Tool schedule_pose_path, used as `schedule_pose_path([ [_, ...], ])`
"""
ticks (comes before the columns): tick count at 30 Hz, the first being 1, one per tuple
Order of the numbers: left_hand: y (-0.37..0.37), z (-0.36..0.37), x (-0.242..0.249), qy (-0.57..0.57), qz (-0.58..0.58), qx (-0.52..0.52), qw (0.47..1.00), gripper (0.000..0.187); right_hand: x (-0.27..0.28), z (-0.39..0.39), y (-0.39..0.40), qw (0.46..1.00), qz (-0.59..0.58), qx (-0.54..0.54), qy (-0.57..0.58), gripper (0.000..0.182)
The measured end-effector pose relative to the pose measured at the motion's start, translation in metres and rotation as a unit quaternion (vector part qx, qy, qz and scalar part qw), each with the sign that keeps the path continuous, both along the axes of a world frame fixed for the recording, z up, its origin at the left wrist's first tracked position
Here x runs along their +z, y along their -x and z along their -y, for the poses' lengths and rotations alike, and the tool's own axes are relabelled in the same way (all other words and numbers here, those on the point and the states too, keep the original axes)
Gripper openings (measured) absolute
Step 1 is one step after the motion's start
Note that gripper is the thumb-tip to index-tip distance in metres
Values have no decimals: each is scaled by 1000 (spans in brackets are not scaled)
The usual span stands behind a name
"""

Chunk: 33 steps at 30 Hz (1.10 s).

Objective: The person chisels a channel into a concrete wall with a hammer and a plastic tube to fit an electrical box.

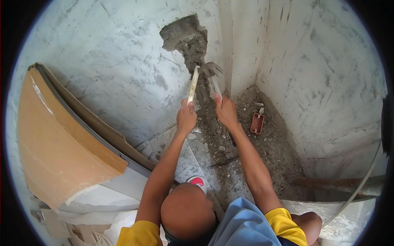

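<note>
My left hand (186, 119) is closed around the lower end of a cream-coloured pipe (193, 86), a slim piece with a slightly bent top. The pipe's upper end lies against the broken-out groove (188, 39) in the wall, where grey rough mortar shows. My right hand (226, 110) grips a claw hammer (215, 84) by its pale handle. Its metal head is close beside the top of the pipe, claw pointing right.
Rubble (221, 141) covers the corner floor below the groove. A reddish electrical box (257, 123) lies there, and a dark rod (223, 162) is nearer me. Curved cardboard (61, 139) leans along the left. At right, a thin cable (361, 184) hangs near a rusty pipe (328, 183).
</note>
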<state>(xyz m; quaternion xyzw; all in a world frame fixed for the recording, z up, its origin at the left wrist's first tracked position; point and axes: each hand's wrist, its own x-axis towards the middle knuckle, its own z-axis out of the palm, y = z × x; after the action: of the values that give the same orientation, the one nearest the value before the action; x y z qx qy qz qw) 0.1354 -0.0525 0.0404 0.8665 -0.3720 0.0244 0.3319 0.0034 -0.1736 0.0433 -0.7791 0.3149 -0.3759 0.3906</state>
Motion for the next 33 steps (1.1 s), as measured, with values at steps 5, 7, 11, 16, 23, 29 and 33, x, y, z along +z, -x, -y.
schedule_pose_path([
  [5, 38, -6, 50, 202, -631, -23, 749, 31, 2, -14, 22, 995, 48, 13, -91, 61],
  [7, 46, -7, 51, 135, -428, -38, 893, 32, 0, -12, 30, 984, 77, 45, -155, 64],
  [11, 51, -16, 76, 72, -53, -40, 995, 31, 15, -13, 44, 953, 151, 89, -245, 64],
  [16, 44, -14, 93, 38, 6, 4, 999, 33, 34, -9, 47, 946, 191, 89, -244, 60],
  [23, 25, -5, 79, 62, 3, 52, 997, 36, 65, -4, 46, 963, 191, 96, -163, 61],
  [29, 23, -2, 80, 88, 12, 46, 995, 35, 95, -20, 12, 956, 288, 47, -18, 63],
  [33, 10, 1, 71, 132, -65, 3, 989, 35, 81, 1, -9, 997, 75, 19, 28, 59],
])
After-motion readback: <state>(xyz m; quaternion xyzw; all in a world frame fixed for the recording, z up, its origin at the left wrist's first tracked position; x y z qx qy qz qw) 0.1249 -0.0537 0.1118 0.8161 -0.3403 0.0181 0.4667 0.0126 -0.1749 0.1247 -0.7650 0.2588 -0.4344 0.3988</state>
